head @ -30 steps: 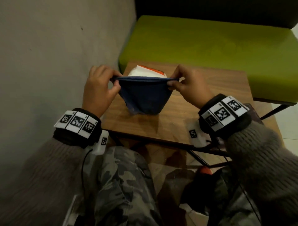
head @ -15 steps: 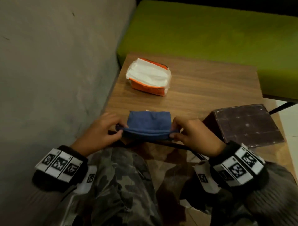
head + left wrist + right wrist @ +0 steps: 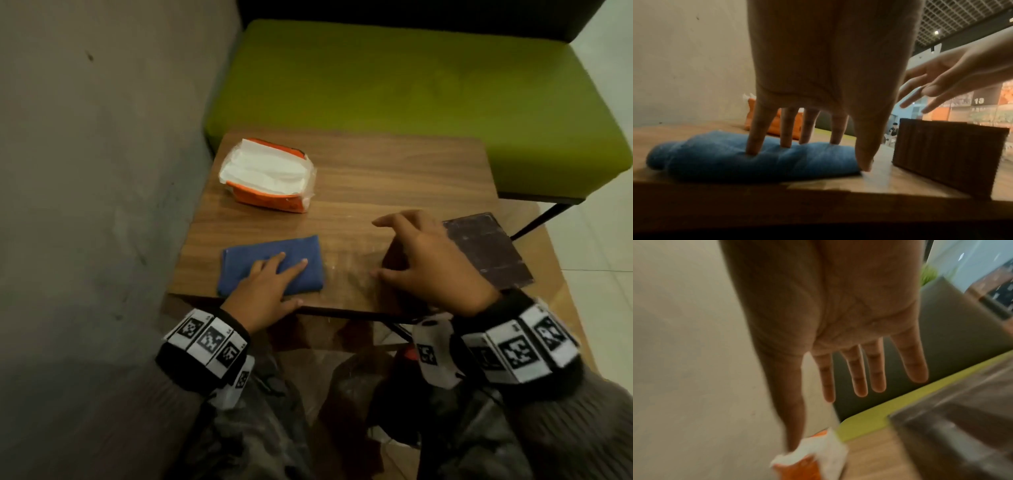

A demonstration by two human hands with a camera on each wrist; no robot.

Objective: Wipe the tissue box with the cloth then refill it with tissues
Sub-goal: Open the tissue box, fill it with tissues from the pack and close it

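Observation:
A folded blue cloth [image 3: 239, 267] [image 3: 715, 155] lies near the front left edge of the wooden table [image 3: 394, 178]. My left hand [image 3: 274, 284] [image 3: 807, 141] presses on it with straight fingers. My right hand [image 3: 411, 253] [image 3: 855, 378] is open with fingers spread and hovers just above the left part of the dark brown tissue box [image 3: 489, 253] [image 3: 949, 155] [image 3: 962, 426], holding nothing. An orange pack of white tissues [image 3: 270, 174] [image 3: 777, 126] [image 3: 812, 462] lies at the table's back left.
A grey wall [image 3: 102, 171] runs close along the table's left side. A green bench seat [image 3: 411, 78] stands right behind the table. My camouflage-clad knees [image 3: 260, 428] are under the front edge. Bare tabletop lies between the pack and the box.
The cloth, held by its edge in both hands before, now lies on the table. My right hand let go and moved right over the box. My left hand went flat on the cloth.

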